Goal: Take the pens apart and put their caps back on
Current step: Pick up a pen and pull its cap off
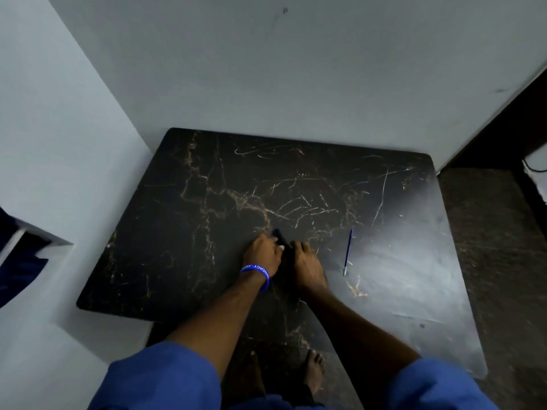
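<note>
Here, at a dim corner workspace, a person bends over pen parts.

Desk: the desk [207,202], black with pale marble veining, sits pushed into the angle of two grey walls; glare washes its right edge, so small parts there would be hard to read.

Arms: both forearms reach in from the near edge in blue sleeves [165,377], meeting a little right of the desk's middle.

Left hand: the left hand [263,251], a blue wristband [258,272] at its wrist, is curled closed, fingertips pinching the near end of the dark pen body [279,236].

Right hand: the right hand [307,266] is knuckles-up and curled against the same piece; how firmly it has hold cannot be told, since its fingers hide the contact.

Pen body: a short dark barrel or cap pokes out beyond the two hands toward the far edge; which it is cannot be made out.

Refill: a thin blue refill [348,252] with a metal tip lies alone, near the right hand and toward the right edge, tip pointing at the near edge.

Step in hand: likely pulling or seating a cap on the dark piece.

Doing it well: keep both pinches close to the joint, work along the barrel's line rather than bending it, and keep it low over the desk so nothing rolls into the glare.
</note>
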